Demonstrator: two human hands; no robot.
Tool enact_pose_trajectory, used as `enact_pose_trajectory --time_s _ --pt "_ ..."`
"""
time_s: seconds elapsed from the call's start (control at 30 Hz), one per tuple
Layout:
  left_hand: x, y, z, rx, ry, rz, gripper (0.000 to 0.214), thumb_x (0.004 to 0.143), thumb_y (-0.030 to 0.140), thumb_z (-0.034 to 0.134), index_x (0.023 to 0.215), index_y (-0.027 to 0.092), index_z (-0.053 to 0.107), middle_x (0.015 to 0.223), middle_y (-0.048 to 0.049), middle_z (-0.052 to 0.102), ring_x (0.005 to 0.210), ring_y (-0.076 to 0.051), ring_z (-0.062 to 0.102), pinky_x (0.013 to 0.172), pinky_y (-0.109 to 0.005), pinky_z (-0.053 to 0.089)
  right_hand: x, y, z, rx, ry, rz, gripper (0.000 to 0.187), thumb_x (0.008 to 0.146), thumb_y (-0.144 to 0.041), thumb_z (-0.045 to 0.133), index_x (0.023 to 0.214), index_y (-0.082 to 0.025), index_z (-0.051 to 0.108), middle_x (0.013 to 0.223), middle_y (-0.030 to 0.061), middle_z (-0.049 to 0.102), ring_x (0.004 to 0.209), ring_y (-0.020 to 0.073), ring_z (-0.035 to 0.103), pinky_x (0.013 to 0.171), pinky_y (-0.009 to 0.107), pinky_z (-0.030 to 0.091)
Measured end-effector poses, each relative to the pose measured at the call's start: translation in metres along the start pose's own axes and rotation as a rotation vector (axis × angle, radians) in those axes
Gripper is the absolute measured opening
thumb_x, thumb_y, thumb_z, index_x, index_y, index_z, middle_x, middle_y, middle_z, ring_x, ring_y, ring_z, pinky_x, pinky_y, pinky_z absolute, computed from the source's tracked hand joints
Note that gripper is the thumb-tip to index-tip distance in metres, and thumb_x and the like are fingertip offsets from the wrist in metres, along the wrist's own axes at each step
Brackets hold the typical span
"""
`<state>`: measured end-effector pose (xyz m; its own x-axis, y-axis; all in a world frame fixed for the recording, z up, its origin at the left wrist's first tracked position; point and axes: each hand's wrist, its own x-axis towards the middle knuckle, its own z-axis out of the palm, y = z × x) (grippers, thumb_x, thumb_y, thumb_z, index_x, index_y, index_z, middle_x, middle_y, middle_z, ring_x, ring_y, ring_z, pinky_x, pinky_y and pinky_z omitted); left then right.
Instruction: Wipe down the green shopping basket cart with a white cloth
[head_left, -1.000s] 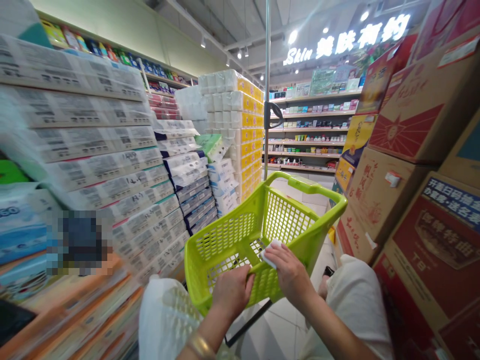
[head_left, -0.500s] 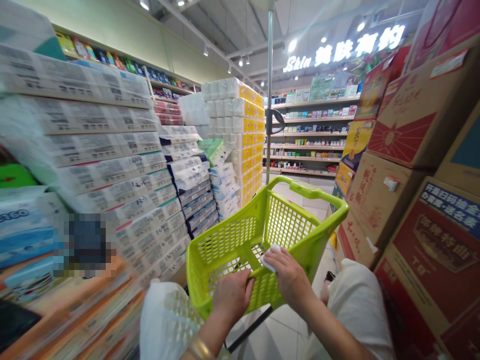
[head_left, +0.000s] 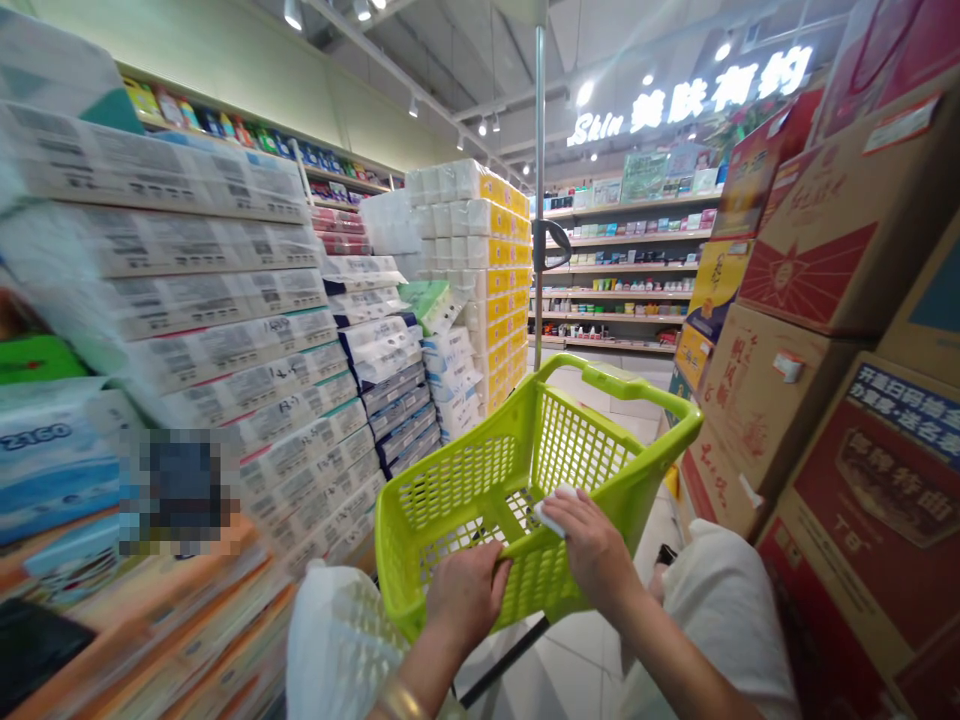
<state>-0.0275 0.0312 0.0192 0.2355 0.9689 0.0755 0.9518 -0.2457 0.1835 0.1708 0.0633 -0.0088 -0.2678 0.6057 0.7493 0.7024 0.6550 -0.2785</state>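
A lime-green plastic shopping basket point(head_left: 577, 450) on wheels stands right in front of me in a shop aisle. My left hand point(head_left: 466, 592) is closed round the basket's near rim. My right hand point(head_left: 592, 545) rests on the same rim a little to the right and pinches a small white folded cloth or tissue point(head_left: 553, 512) against it. A white plastic bag point(head_left: 337, 650) hangs by my left forearm. A gold bangle sits on my left wrist.
Stacked packs of tissue and toilet paper point(head_left: 247, 340) line the left side. Brown and red cardboard cartons point(head_left: 832, 330) are piled on the right. A metal pole point(head_left: 539, 190) rises ahead. Shelves of small goods point(head_left: 622, 290) stand at the aisle's end under a lit sign.
The basket and both hands have shifted slightly to the right as the view moves forward along the aisle. My right hand has slid a little further along the rim with the white cloth.
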Motion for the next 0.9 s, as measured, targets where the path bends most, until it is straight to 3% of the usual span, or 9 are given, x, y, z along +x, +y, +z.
enact_pose_trajectory --time_s 0.13,0.3,0.5,0.57,0.73,0.9 --pt "0.001 0.002 0.000 0.006 0.015 -0.014 0.022 0.093 0.033 0.044 0.097 0.025 0.063 0.095 -0.0033 0.074 0.090 -0.023 0.069 0.074 -0.031 0.045 0.000 0.003 0.000 -0.046 0.049 0.063 0.047 0.080 0.002 0.038 0.109 -0.018 0.069 0.110 0.0091 0.073 0.111 0.0250 0.065 0.105 0.052 0.044" --pt "0.001 0.004 -0.001 0.012 0.012 -0.008 0.022 0.093 0.030 0.042 0.098 0.024 0.063 0.095 -0.0044 0.074 0.089 -0.021 0.069 0.074 -0.029 0.045 -0.006 -0.018 0.014 0.027 0.005 -0.044 0.051 0.079 0.002 0.039 0.115 -0.022 0.067 0.112 0.0069 0.072 0.115 0.0209 0.063 0.105 0.044 0.047" --pt "0.000 0.001 -0.001 -0.001 0.020 -0.014 0.022 0.093 0.033 0.044 0.098 0.025 0.064 0.096 -0.0035 0.074 0.091 -0.022 0.068 0.075 -0.030 0.045 -0.002 0.009 -0.005 -0.015 0.083 0.042 0.050 0.080 0.002 0.039 0.112 -0.022 0.069 0.112 0.0071 0.072 0.114 0.0221 0.064 0.108 0.048 0.043" --pt "-0.001 0.002 -0.001 0.004 0.027 -0.021 0.022 0.093 0.033 0.044 0.097 0.025 0.064 0.096 -0.0034 0.074 0.090 -0.022 0.068 0.075 -0.031 0.045 -0.003 0.006 -0.002 -0.026 0.104 0.066 0.049 0.081 0.001 0.039 0.112 -0.021 0.069 0.111 0.0075 0.073 0.113 0.0228 0.064 0.109 0.049 0.042" --pt "-0.001 0.002 0.000 0.004 0.045 -0.007 0.022 0.093 0.031 0.044 0.099 0.024 0.064 0.096 -0.0041 0.074 0.090 -0.022 0.069 0.076 -0.030 0.045 -0.008 -0.013 0.013 0.020 0.036 -0.024 0.051 0.079 0.003 0.039 0.114 -0.021 0.068 0.112 0.0072 0.073 0.114 0.0215 0.064 0.105 0.045 0.046" --pt "-0.002 -0.001 0.001 0.012 0.047 0.004 0.022 0.092 0.033 0.044 0.098 0.025 0.064 0.094 -0.0034 0.074 0.089 -0.023 0.069 0.075 -0.031 0.046 -0.004 0.006 -0.003 -0.030 0.091 0.047 0.048 0.081 0.003 0.038 0.111 -0.021 0.068 0.112 0.0073 0.072 0.113 0.0232 0.064 0.107 0.048 0.043"
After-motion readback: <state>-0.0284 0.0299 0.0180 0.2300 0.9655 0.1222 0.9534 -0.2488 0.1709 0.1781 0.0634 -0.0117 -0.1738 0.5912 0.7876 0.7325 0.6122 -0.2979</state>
